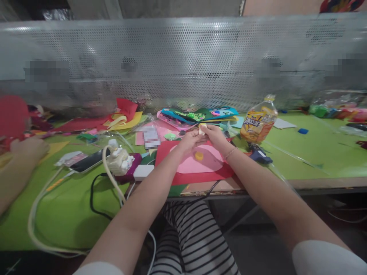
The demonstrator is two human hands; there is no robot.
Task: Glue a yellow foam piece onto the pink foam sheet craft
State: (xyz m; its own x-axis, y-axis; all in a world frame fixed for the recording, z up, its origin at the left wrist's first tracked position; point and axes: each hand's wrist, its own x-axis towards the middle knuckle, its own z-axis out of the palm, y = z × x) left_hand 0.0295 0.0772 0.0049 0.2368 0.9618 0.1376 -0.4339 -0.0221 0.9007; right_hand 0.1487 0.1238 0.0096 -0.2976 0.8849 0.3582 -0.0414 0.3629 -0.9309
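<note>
My left hand [190,141] and my right hand [215,136] meet above a red sheet [165,153]. Both are closed, fingertips pinching a small white-and-yellow piece [202,128] whose exact kind is too small to make out. Below them, a pink oval cutout [212,164] lies on the red sheet, with a small yellow piece [198,156] on it. Right of my right hand rests a dark blue glue gun [260,154]. Just behind my hands are blue and green decorated craft pieces [195,114].
A bottle with orange liquid [258,120] stands at right. Left of the red sheet are a white adapter [143,172], a power strip [134,164], cables and a phone [89,162]. Another person's hand [30,149] is at far left. A perforated metal panel [183,57] borders the back.
</note>
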